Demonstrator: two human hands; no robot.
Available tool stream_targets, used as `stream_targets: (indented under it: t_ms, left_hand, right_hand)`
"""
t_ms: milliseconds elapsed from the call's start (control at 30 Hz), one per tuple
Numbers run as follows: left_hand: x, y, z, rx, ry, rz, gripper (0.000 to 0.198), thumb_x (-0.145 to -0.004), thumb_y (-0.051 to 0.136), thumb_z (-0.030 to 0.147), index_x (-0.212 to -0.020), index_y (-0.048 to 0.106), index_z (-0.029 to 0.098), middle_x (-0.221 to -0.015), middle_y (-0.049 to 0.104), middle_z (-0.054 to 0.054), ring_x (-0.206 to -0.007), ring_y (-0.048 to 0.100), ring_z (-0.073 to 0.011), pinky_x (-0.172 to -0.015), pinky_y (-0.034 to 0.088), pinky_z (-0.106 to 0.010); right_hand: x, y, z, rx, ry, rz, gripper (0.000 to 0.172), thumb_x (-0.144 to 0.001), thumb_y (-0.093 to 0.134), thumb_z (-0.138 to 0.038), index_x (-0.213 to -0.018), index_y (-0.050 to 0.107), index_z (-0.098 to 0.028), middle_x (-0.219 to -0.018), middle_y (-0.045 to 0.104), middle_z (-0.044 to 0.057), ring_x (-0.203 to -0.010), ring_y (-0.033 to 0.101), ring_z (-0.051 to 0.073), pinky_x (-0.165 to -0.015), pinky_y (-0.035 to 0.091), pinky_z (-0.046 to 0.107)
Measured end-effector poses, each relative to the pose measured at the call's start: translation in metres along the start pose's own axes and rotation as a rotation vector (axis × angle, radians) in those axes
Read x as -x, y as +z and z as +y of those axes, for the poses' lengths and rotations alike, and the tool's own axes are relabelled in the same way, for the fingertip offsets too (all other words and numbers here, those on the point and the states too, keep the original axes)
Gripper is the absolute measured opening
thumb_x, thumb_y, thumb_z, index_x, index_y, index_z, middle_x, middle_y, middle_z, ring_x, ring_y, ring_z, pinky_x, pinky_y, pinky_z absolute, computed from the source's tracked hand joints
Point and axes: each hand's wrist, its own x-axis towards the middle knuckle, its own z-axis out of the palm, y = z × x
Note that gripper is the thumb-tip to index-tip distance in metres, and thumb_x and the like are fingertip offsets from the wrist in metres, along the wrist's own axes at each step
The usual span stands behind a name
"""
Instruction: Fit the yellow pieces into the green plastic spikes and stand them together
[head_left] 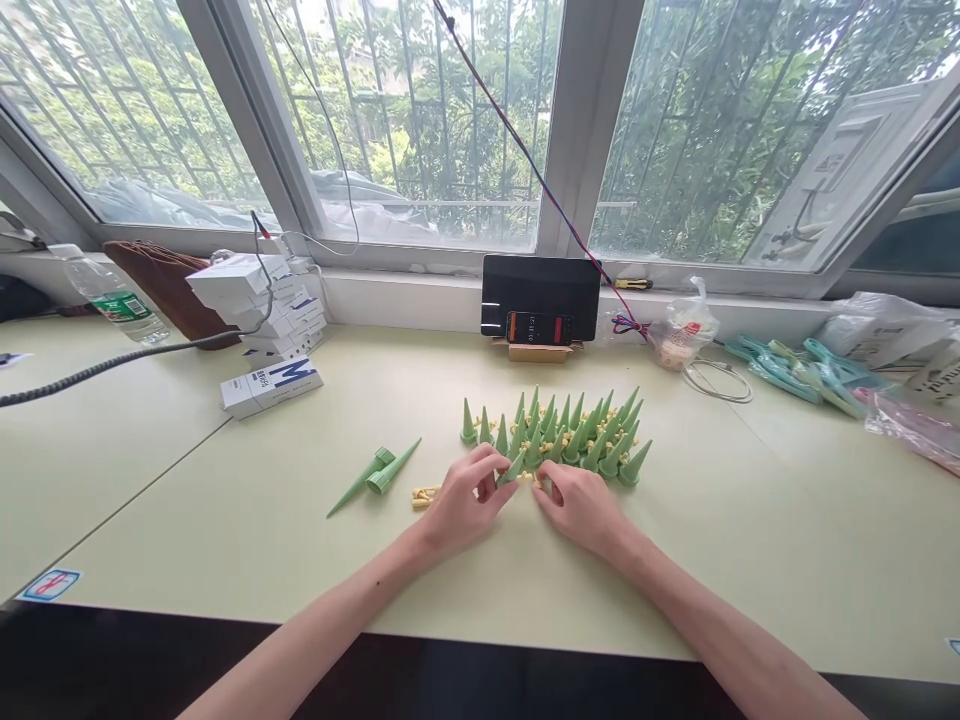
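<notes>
My left hand (466,492) is closed around the base of a green plastic spike (515,465), which stands tip up at the near edge of a cluster. Facing it, my right hand (583,503) pinches at a small yellow plastic piece (526,477) between the two hands; the fingertips partly hide it. Behind both hands stand several upright green spikes (576,442) in close rows, with yellow pieces among them. Left of my left hand lie some loose yellow pieces (425,496). Farther left, two green spikes (395,468) lie on their sides, pointing opposite ways.
The pale table (247,540) runs to the window ledge. A phone (538,328) leans against a black screen (540,285) at the back. White boxes (271,387), a water bottle (124,305) and a dark cable (187,345) are left; plastic bags (870,330) are right.
</notes>
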Motion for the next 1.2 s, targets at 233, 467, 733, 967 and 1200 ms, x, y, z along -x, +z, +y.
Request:
stream_targets:
  t_ms: [233,467,733,967,1200]
  left_hand:
    - [-0.001,-0.001,-0.001,-0.044,-0.054,-0.056,0.011,-0.090,0.059,0.023,-0.082,0.053,0.017,-0.081,0.049,0.001,-0.058,0.048,-0.0079,-0.054,0.042,-0.022]
    - [-0.002,0.001,-0.006,-0.133,-0.100,-0.090,0.020,-0.091,0.057,0.024,-0.075,0.047,0.018,-0.075,0.047,0.002,-0.058,0.046,-0.0096,-0.056,0.041,-0.024]
    - [-0.002,-0.001,-0.003,-0.066,-0.141,-0.031,0.017,-0.089,0.063,0.028,-0.100,0.055,0.019,-0.089,0.056,0.000,-0.053,0.048,-0.0065,-0.052,0.043,-0.022]
    - [0.001,-0.006,0.004,-0.020,0.054,0.209,0.013,-0.090,0.063,0.027,-0.091,0.053,0.019,-0.064,0.043,0.007,-0.047,0.036,-0.0058,-0.046,0.031,-0.019]
    - [0.005,0.003,0.001,-0.117,0.215,-0.026,0.014,-0.098,0.053,0.025,-0.094,0.063,0.017,-0.073,0.054,0.000,-0.052,0.038,-0.0080,-0.050,0.034,-0.022]
  right_hand:
    - [-0.001,-0.004,-0.003,0.054,0.012,-0.043,0.011,-0.094,0.051,-0.016,-0.084,0.052,-0.020,-0.066,0.057,-0.001,-0.056,0.052,0.016,-0.054,0.030,0.025]
    - [-0.002,-0.004,-0.003,0.026,0.039,-0.040,0.015,-0.095,0.047,-0.016,-0.081,0.050,-0.020,-0.067,0.058,0.001,-0.057,0.052,0.016,-0.055,0.033,0.026]
    - [-0.001,-0.006,-0.006,-0.277,0.025,0.115,0.020,-0.099,0.045,-0.026,-0.081,0.051,-0.020,-0.062,0.051,-0.002,-0.051,0.044,0.014,-0.051,0.034,0.026]
    - [0.001,-0.014,-0.013,-0.628,0.022,0.187,0.026,-0.103,0.043,-0.035,-0.087,0.056,-0.019,-0.065,0.054,-0.001,-0.051,0.047,0.012,-0.049,0.038,0.025]
    - [0.004,-0.013,-0.019,-0.734,-0.021,0.059,0.030,-0.104,0.043,-0.041,-0.093,0.062,-0.019,-0.071,0.058,0.001,-0.050,0.048,0.010,-0.048,0.041,0.024]
